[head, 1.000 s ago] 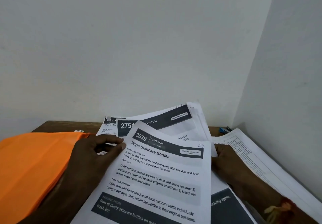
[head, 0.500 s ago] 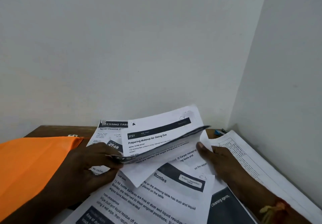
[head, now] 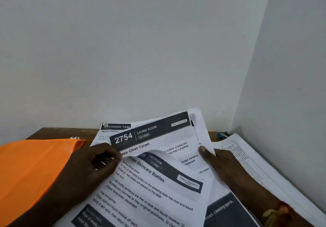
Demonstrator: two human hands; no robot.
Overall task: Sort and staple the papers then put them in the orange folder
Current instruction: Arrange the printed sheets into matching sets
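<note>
Here left grip [head: 96,165] and right grip [head: 222,163] pinch the papers' [head: 159,189] opposite edges.

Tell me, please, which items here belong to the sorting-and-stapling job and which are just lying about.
Job: printed task sheets, held by the left hand and right hand; orange folder.
Lying about: grid-printed sheet at right, untouched; small blue object at the back, too small to identify.
</note>
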